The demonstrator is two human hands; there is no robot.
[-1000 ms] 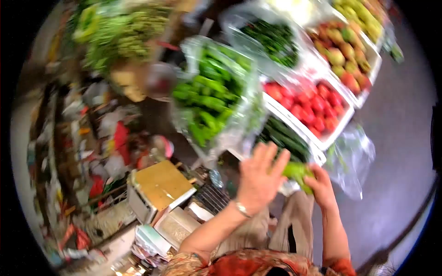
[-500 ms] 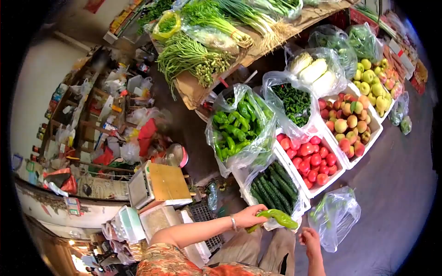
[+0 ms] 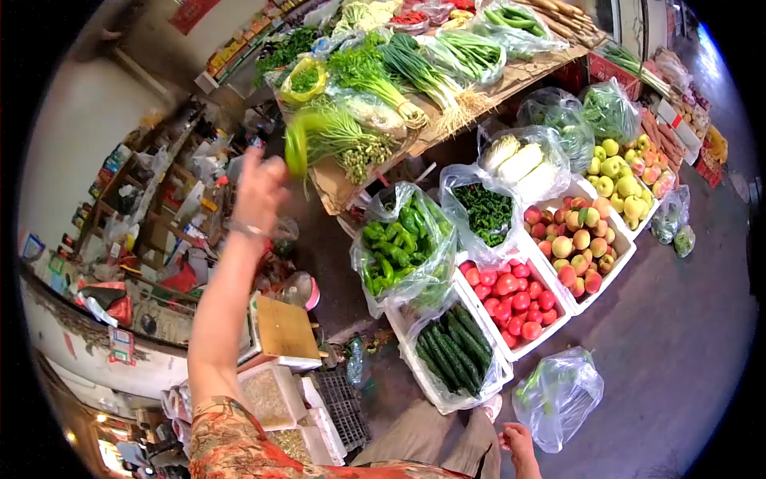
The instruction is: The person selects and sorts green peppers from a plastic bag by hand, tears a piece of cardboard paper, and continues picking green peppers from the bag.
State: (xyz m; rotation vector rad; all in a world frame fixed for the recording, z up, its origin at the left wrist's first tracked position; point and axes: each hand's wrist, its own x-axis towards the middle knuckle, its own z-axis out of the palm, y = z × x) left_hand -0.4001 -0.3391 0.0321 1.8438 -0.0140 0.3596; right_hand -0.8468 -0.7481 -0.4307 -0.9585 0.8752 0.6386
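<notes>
My left hand [image 3: 262,190], with a bracelet at the wrist, is stretched far forward and blurred by motion, its fingers looking extended. A long green pepper [image 3: 297,150], also smeared, is just right of the fingers, near the edge of the vegetable table; it seems to be out of my grasp. Bunches of long green beans [image 3: 351,140] lie close beyond it. My right hand [image 3: 517,439] hangs low with its fingers curled, and I see nothing in it. Beside it on the floor is a clear plastic bag [image 3: 558,399] with something green inside.
White foam boxes hold cucumbers [image 3: 455,350], tomatoes [image 3: 515,302] and peaches [image 3: 578,242]. A clear bag of green peppers [image 3: 403,247] stands behind the cucumbers. Leafy vegetables and scallions [image 3: 419,76] cover the table. At left are a cluttered shelf [image 3: 159,191] and a wooden board [image 3: 286,327].
My left hand has swung forward and left from above the cucumbers, and the pepper has moved to the table's edge, apparently leaving the fingers. My right hand stays low with its fingers curled.
</notes>
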